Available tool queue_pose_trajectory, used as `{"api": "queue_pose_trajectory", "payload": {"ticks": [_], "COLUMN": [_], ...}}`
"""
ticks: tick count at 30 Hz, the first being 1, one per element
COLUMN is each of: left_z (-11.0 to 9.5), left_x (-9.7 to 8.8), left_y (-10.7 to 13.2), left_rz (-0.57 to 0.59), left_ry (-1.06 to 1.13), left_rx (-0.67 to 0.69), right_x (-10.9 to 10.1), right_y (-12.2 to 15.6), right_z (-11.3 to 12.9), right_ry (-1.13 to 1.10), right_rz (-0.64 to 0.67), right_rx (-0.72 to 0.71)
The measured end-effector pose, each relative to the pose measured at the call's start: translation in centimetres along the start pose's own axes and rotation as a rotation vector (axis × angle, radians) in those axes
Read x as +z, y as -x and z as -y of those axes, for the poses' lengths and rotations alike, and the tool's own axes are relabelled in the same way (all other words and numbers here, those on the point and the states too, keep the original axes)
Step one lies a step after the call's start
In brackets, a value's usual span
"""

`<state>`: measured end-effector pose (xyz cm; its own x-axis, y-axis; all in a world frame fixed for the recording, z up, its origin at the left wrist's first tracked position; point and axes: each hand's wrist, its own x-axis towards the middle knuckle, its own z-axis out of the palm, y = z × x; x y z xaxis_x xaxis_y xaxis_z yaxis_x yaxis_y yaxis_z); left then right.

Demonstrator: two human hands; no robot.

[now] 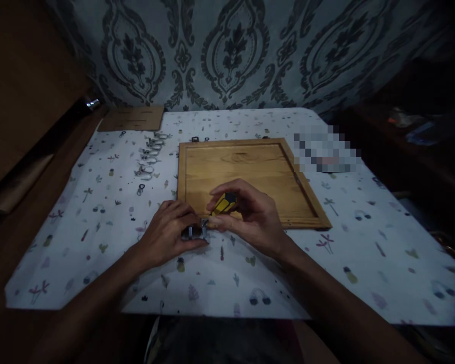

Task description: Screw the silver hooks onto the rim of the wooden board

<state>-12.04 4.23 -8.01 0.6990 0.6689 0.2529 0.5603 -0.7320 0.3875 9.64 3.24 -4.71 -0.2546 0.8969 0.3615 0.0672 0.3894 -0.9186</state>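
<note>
A framed wooden panel (235,172) lies flat on the patterned table cover, its near left corner under my hands. My left hand (170,230) is closed round a metal hinge (197,230) at that corner, thumb below and fingers above. In my right hand (256,217) is a yellow and black screwdriver (224,203), pinched by its handle between thumb and fingers. It slants down to the left toward the hinge. The fingers hide its tip, so I cannot tell whether it touches a screw.
Several metal hooks or fittings (149,155) lie in a row left of the panel. A brown cardboard piece (132,119) rests at the back left of the table cover (98,242). Toward the back right is a blurred-out item (326,149). A patterned wall (235,55) stands behind.
</note>
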Motion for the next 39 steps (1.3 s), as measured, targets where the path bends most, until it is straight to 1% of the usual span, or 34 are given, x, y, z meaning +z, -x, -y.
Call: {"api": "queue_pose_trajectory", "payload": {"ticks": [3, 4, 8, 12, 15, 19, 21, 23, 26, 29, 34, 39], "left_z": [-0.01, -0.02, -0.04, -0.05, -0.03, 0.02, 0.04, 0.05, 0.03, 0.01, 0.05, -0.01], "left_x": [0.0, 0.01, 0.1, 0.12, 0.04, 0.03, 0.1, 0.18, 0.21, 0.13, 0.06, 0.09], "left_y": [0.0, 0.0, -0.01, -0.02, -0.02, 0.05, 0.09, 0.1, 0.07, 0.01, 0.03, 0.03], "left_rz": [-0.005, -0.005, -0.007, -0.019, 0.0, -0.007, -0.006, -0.009, -0.018, -0.011, -0.016, -0.023], "left_ry": [-0.002, -0.006, -0.008, -0.006, -0.003, 0.012, 0.005, -0.002, -0.005, -0.003, 0.0, -0.024], "left_rx": [-0.002, -0.004, -0.014, -0.005, -0.015, -0.008, -0.01, -0.014, -0.011, -0.008, 0.001, -0.003], "right_x": [-0.29, -0.29, 0.13, 0.42, 0.08, -0.46, -0.44, -0.21, 0.13, 0.05, -0.44, -0.03], "right_y": [-0.22, -0.29, -0.4, -0.17, -0.08, -0.32, -0.45, -0.47, -0.31, -0.18, -0.51, -0.69], "right_z": [0.38, 0.45, 0.4, 0.1, 0.19, 0.57, 0.59, 0.47, 0.22, 0.17, 0.43, 0.33], "right_ry": [-0.056, -0.058, 0.006, -0.027, -0.044, -0.094, -0.099, -0.071, -0.051, -0.039, -0.022, 0.068], "right_rz": [0.094, 0.099, -0.005, -0.028, -0.007, 0.097, 0.093, 0.046, 0.001, 0.021, 0.094, -0.025], "right_rx": [-0.027, -0.038, -0.06, 0.032, 0.055, 0.02, -0.025, -0.046, 0.006, 0.041, -0.062, -0.112]}}
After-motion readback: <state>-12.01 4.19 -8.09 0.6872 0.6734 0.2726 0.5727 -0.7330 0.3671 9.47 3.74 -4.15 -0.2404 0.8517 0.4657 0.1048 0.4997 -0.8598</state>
